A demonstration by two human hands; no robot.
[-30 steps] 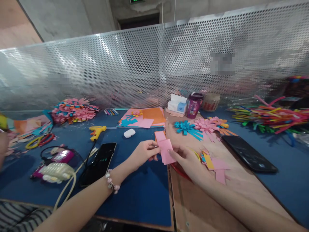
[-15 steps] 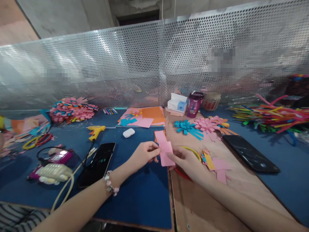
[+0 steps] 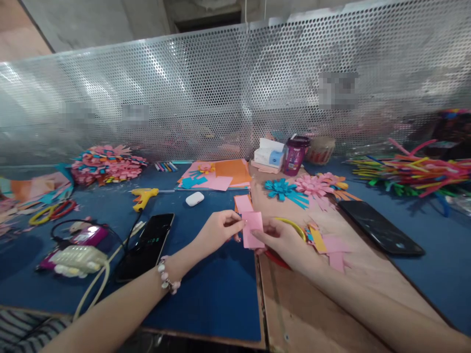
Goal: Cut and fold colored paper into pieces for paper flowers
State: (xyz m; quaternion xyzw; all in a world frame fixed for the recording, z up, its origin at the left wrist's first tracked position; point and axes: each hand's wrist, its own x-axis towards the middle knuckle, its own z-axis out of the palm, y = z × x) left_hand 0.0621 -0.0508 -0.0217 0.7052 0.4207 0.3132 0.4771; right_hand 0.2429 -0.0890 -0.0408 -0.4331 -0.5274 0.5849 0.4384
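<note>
A small pink paper rectangle (image 3: 252, 231) is held up between both hands above the seam of the two table surfaces. My left hand (image 3: 225, 226) pinches its left edge with thumb and finger. Gripping the right edge is my right hand (image 3: 281, 238), its thumb on the front face. Just behind lie a pink paper piece (image 3: 243, 202) and an orange one, partly covered. Yellow and red curved edges (image 3: 294, 227) show around my right hand; their kind is hidden.
Left are a yellow glue gun (image 3: 145, 197), a phone (image 3: 149, 245), scissors (image 3: 47, 213) and a power strip with cables (image 3: 79, 260). Paper sheets (image 3: 231, 171) and a white case (image 3: 195, 198) lie ahead. Right are paper flowers (image 3: 312, 186), a cup (image 3: 295, 156) and a black phone (image 3: 379, 228).
The pink paper in my hands shows as one upright rectangle, where a longer overlapping strip reached beyond it before. Both hands stay close to the same place, and the view has shifted slightly.
</note>
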